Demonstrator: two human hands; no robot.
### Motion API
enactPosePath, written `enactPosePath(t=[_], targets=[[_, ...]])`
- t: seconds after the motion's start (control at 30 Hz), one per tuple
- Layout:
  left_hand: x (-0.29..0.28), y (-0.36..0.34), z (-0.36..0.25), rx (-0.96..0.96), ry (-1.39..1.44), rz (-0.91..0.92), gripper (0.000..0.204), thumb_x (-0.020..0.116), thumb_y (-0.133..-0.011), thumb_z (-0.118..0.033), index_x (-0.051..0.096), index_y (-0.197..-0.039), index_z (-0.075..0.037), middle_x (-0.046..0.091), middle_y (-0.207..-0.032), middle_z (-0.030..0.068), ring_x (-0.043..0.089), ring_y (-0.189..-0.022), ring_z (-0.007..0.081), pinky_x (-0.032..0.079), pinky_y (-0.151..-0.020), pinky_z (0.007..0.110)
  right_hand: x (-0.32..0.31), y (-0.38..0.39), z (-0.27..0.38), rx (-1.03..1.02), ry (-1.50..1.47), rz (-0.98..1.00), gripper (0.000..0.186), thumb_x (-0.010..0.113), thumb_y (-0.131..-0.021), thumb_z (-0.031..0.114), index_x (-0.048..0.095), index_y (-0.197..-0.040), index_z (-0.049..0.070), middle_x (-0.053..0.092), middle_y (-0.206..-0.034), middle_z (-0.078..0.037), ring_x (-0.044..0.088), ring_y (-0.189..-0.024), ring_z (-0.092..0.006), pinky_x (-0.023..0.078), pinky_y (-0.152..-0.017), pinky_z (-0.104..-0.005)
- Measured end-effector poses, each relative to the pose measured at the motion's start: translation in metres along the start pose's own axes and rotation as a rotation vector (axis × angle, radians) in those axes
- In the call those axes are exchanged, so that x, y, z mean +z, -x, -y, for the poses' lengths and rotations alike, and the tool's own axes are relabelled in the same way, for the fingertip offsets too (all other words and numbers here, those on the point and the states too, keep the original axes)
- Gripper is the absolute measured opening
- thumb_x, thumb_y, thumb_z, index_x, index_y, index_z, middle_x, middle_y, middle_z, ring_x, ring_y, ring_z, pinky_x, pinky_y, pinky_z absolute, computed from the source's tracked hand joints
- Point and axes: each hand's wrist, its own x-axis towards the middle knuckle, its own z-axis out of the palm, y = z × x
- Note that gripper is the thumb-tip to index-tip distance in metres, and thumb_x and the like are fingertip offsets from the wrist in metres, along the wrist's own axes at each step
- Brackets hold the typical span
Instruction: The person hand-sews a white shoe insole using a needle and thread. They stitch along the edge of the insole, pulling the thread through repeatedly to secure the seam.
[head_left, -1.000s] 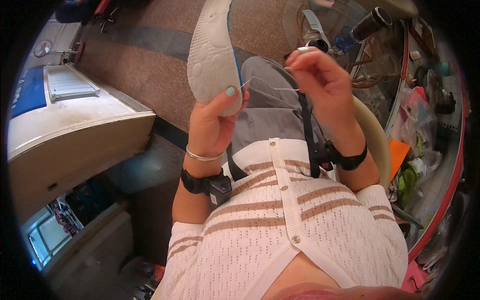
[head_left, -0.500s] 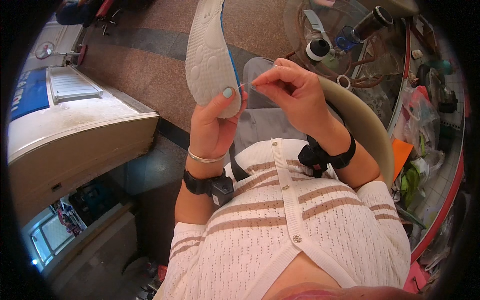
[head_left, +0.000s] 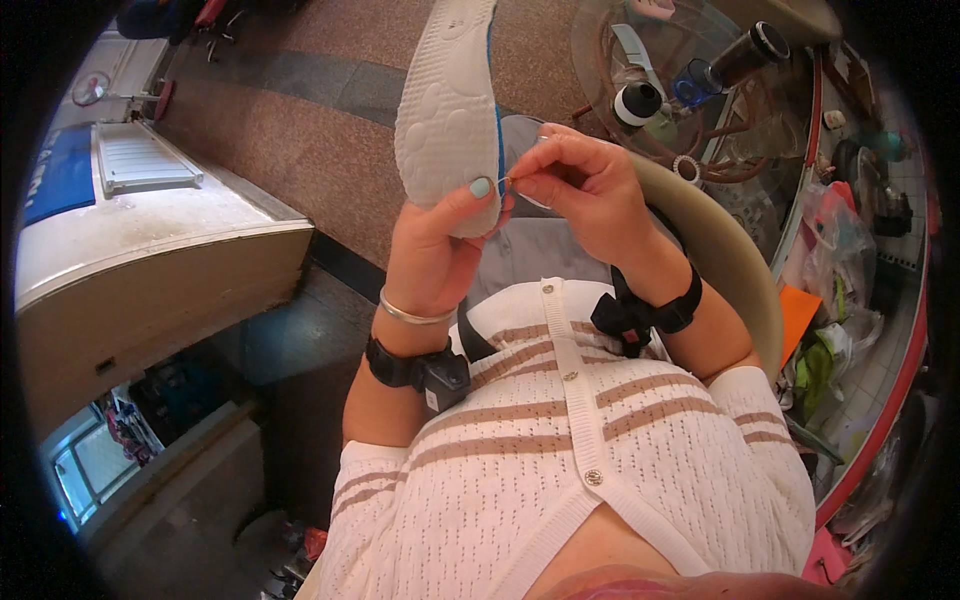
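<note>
Insole (head_left: 447, 115) is up on the far side, a bit left, clamped in the left hand (head_left: 437, 242). Right hand (head_left: 588, 188) is pinched on a thin strand (head_left: 506, 182) just beside the blue edge.

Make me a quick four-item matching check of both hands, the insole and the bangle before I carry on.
Things:
1. left hand
2. insole
3. right hand
4. bangle

Places, colours or states:
A. pinching close beside the insole's edge
B. around the left wrist
C. gripping the insole's lower end
D. whitish face, blue along one edge

Pairs: 1-C, 2-D, 3-A, 4-B
</note>
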Motion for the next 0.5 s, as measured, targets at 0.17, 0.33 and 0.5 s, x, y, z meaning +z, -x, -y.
enactPosePath(t=[0.17,0.33,0.5], targets=[[0.0018,-0.0005,-0.0021,-0.015,-0.108,0.021,0.021,0.059,-0.078,-0.010,0.056,-0.099,-0.004,0.060,-0.088,0.0033,0.058,-0.075,0.0131,0.047,-0.067,0.025,-0.0011,0.0013,-0.0060,0.057,-0.153,0.006,0.007,0.059,-0.075,-0.005,0.062,-0.080,-0.001,0.051,-0.075,-0.001,0.048,-0.068,-0.0059,0.038,-0.058,-0.0184],[0.0026,0.0005,0.0014,-0.003,-0.074,-0.036,0.024,0.061,-0.077,-0.008,0.055,-0.099,-0.002,0.060,-0.089,0.0058,0.058,-0.076,0.0148,0.046,-0.067,0.026,-0.0050,0.0035,-0.0036,0.042,-0.104,0.045,0.012,0.058,-0.075,-0.006,0.061,-0.085,-0.002,0.053,-0.079,-0.002,0.051,-0.075,-0.0080,0.042,-0.065,-0.0192],[0.0007,-0.0029,0.0055,0.045,-0.152,-0.047,0.025,0.060,-0.077,-0.008,0.055,-0.101,-0.002,0.060,-0.091,0.0059,0.059,-0.078,0.0146,0.047,-0.069,0.025,0.0021,0.0050,0.0023,0.027,-0.054,-0.067,0.012,0.059,-0.074,-0.005,0.060,-0.085,-0.001,0.054,-0.081,-0.002,0.052,-0.077,-0.0094,0.044,-0.068,-0.0214]])
